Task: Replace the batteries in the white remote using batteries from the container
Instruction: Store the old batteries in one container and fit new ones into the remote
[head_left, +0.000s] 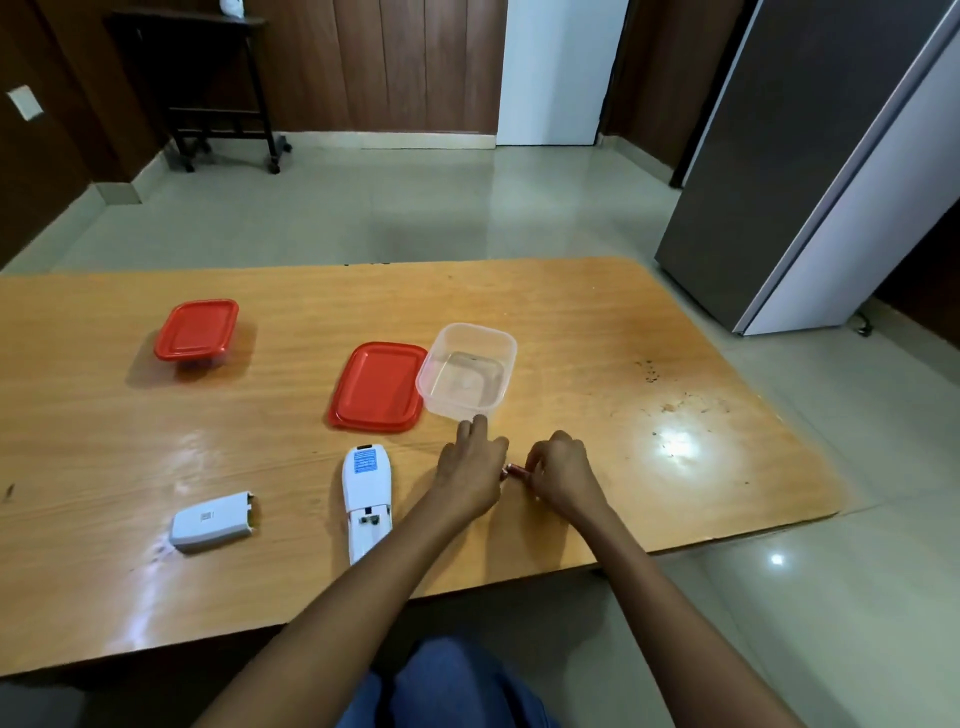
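Observation:
The white remote (366, 501) lies face down on the wooden table (597, 364), its battery bay open and bare. Its white cover (213, 522) rests to the left. Behind the remote stands the clear container (467, 371) with nothing visible inside, its red lid (379, 387) flat beside it. To the right of the remote my left hand (470, 475) and my right hand (561, 473) meet above the table. Between their fingertips they pinch a small reddish battery (514, 470), mostly hidden by the fingers.
A second container with a red lid (197, 332) sits shut at the far left of the table. A grey fridge (810, 171) stands to the right beyond the table. A dark stand (218, 93) is against the far wall.

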